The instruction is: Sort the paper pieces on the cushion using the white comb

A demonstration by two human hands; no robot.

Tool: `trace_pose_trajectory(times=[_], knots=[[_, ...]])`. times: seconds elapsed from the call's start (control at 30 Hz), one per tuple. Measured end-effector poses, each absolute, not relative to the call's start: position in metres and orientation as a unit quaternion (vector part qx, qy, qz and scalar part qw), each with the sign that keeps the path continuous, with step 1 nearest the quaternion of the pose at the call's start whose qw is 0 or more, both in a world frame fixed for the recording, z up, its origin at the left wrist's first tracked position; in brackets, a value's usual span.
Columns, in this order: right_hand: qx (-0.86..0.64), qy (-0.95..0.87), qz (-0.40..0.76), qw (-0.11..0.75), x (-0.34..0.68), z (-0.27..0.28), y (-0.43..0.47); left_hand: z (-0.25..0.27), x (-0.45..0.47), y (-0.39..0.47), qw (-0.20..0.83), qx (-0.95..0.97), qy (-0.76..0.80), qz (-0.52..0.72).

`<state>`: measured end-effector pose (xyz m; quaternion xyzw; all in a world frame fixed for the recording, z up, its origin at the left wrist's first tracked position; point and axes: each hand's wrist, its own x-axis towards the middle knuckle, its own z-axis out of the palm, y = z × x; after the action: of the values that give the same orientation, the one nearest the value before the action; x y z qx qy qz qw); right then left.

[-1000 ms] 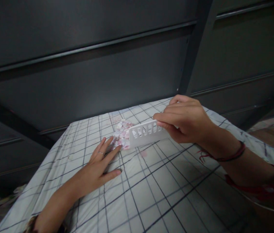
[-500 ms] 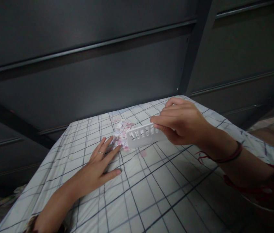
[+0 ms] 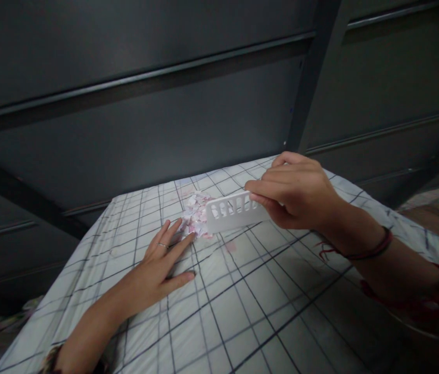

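A white plastic piece (image 3: 232,222) with a row of slots along its upper edge stands on its long side on the checked cloth. My right hand (image 3: 295,191) pinches its right end between thumb and fingers. Its left end touches a small heap of torn white and pink paper bits (image 3: 196,210). My left hand (image 3: 161,259) lies open on the cloth, fingers spread, with its fingertips at the near left edge of the heap. Part of the heap is hidden behind the slotted piece.
The white cloth with dark check lines (image 3: 219,301) covers the surface. A single pink scrap (image 3: 231,246) lies in front of the slotted piece. Dark grey panels (image 3: 165,130) with ledges rise right behind the far edge.
My right hand has shifted slightly right and away from me, carrying the slotted white piece along. My left hand has stayed in place.
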<state>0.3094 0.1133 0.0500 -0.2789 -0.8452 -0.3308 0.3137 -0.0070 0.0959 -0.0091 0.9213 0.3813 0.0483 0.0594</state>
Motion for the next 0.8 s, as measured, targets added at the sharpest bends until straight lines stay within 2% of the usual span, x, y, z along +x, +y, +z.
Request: trace_pose_trajectory(times=[0.4, 0.8], knots=[[-0.297, -0.835, -0.356, 0.298, 0.3127, 0.0463, 0.117, -0.0096, -0.0076, 0.096, 0.057, 0.921, 0.383, 0.052], [-0.398, -0.812, -0.347, 0.25, 0.3126, 0.0459, 0.1176, -0.0116, -0.0083, 0.0961, 0.049, 0.924, 0.375, 0.059]])
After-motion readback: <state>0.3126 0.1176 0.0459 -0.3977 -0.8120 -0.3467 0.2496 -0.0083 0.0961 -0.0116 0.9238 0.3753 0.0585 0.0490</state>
